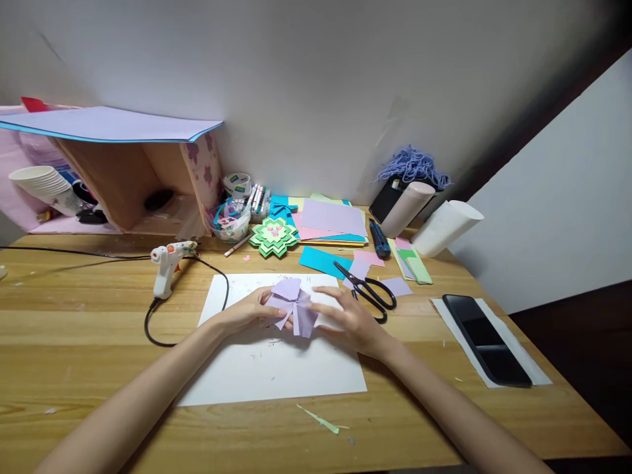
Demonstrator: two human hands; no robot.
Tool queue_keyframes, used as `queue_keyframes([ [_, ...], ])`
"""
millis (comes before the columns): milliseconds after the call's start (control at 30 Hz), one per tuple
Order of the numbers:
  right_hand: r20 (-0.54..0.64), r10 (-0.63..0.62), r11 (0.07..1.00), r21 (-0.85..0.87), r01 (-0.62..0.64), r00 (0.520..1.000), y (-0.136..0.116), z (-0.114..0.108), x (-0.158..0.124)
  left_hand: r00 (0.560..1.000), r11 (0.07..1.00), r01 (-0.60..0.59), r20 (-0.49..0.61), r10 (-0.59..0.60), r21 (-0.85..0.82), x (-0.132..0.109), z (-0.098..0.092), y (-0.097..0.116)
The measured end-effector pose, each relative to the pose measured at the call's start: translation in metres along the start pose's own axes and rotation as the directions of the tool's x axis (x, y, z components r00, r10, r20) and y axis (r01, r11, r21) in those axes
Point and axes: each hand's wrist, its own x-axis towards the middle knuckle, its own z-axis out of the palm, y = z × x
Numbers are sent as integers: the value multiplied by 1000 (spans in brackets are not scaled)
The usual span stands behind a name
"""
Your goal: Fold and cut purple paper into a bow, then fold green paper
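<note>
A folded and cut piece of lavender paper, shaped like a flower with several flaps, is held over a white sheet. My left hand grips it from the left, thumb on top and fingers underneath. On its right side my right hand has its fingers spread, the tips close to the paper's edge; whether they touch it I cannot make out. Black-handled scissors lie just beyond my right hand, partly on lavender scraps.
A white glue gun with a black cord stands at left. Behind are a layered green paper flower, stacked coloured paper, a blue utility knife and a pink box. A phone lies at right.
</note>
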Motion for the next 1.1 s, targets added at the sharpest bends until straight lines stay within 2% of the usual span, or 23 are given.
queue_keyframes([
  [67, -73, -116, 992, 43, 119, 991, -3, 9, 3, 1000, 999, 0, 7, 0, 51, -1, 0, 0],
  [167, -215, -177, 981, 45, 190, 960, -2, 18, 6, 999, 995, 7, 37, -10, 101, 0, 0, 1],
  [233, -238, -206, 974, 47, 223, 949, 0, 19, 8, 999, 994, -4, 45, -1, 109, 0, 0, 0],
  [333, -220, -206, 969, 90, 230, 953, 3, 16, 9, 998, 999, -3, 55, 1, 33, 1, 1, -3],
  [467, -190, -107, 975, 175, 141, 976, 4, 12, 8, 999, 998, 22, 47, -20, -51, 2, 1, -5],
  [667, -99, -90, 957, 266, 114, 991, 2, 12, 6, 1000, 991, 4, 3, -4, 131, 2, 0, -5],
  [967, -61, -141, 978, 145, 148, 988, -6, 21, 6, 1000, 973, -25, 14, 22, 231, 4, 2, -8],
  [1100, -42, -128, 983, 130, 132, 991, -7, 22, 6, 999, 965, -35, -29, 44, 258, 5, 5, -10],
])
